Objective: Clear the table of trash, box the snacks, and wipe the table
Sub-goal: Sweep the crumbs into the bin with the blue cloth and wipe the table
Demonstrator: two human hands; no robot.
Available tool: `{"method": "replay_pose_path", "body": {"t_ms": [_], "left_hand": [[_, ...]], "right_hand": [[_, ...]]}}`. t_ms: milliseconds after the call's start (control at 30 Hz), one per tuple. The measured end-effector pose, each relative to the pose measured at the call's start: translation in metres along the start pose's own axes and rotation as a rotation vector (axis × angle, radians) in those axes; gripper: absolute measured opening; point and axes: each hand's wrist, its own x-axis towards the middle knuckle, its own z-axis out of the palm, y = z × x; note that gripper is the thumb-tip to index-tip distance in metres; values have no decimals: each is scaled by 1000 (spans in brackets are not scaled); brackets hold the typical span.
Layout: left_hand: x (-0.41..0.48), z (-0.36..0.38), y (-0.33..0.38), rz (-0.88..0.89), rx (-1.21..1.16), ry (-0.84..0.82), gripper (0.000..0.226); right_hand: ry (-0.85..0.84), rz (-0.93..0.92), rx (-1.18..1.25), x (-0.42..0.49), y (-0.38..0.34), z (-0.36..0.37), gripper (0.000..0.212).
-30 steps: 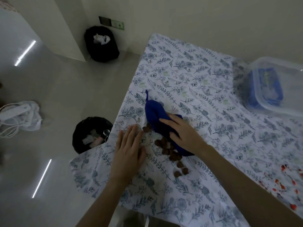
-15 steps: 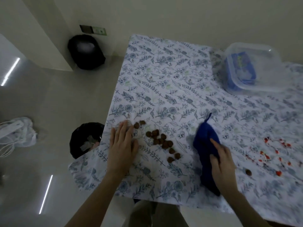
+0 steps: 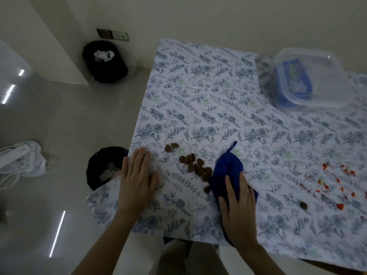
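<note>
Pressing the blue cloth [image 3: 226,171], lying twelve-to-six on the worktop [image 3: 208,100], under the right hand [image 3: 236,205], grip flat and straight-fingered, with brown crumbs [image 3: 196,167] heaped at ten o'clock, towards the flat-palmed left hand [image 3: 137,179] beside the bin [image 3: 103,165].

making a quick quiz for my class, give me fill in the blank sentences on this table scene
1. The right hand presses a ____ cloth onto the tablecloth.
2. The left hand rests flat; between it and the cloth lie ____ pieces.
3. The scattered bits to the right of the cloth are ____.

Missing words: blue; brown; red
</note>
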Motion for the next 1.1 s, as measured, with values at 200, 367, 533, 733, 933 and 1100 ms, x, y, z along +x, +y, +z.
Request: {"method": "replay_pose_path", "body": {"t_ms": [200, 367, 533, 733, 933, 1100], "left_hand": [[0, 1, -4, 4, 12, -14, 57], [-1, 2, -6, -7, -8, -15, 56], [-1, 0, -5, -57, -75, 14, 52], [-1, 1, -4, -66, -74, -5, 53], [0, 2, -3, -62, -87, 8, 54], [-1, 3, -3, -67, -86, 22, 55]], "right_hand": [[32, 46, 6, 33, -40, 9, 55], [40, -19, -3, 70, -65, 18, 53], [47, -103, 4, 97, -82, 24, 50], [59, -285, 115, 118, -94, 24, 46], [194, -145, 134, 134, -55, 15, 43], [136, -132, 96, 175, -36, 6, 47]]}}
